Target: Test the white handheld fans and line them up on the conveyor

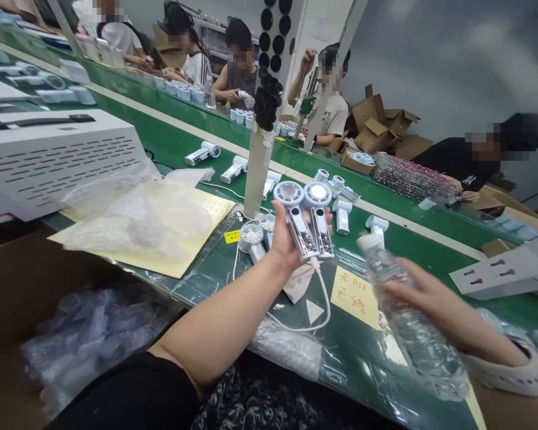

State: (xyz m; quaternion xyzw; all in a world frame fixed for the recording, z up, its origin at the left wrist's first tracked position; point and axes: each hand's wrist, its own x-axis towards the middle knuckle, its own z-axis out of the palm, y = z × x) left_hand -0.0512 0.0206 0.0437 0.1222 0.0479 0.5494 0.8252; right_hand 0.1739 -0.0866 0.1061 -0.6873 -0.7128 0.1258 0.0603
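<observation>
Two small handheld fans [299, 230] lie side by side in my left hand [283, 239], their round heads up and circuit parts showing in the handles. A white cable [326, 298] runs from the bottom of one and loops over the table. On the right, my right hand [410, 285] is wrapped around a clear plastic bottle [424, 340], which is tilted and smeared by motion. Below the bottle's neck lies a yellow note [355, 295] with red handwriting. More fans [251, 236] lie just left of my left hand.
A white metal box [58, 155] stands left, beside plastic bags [152, 218] on yellow sheets. A post [256, 161] rises mid-table. Several fans [342, 216] lie on the green conveyor [412, 215]. A carton of plastic wrap [98, 334] sits lower left. Several people work across the line.
</observation>
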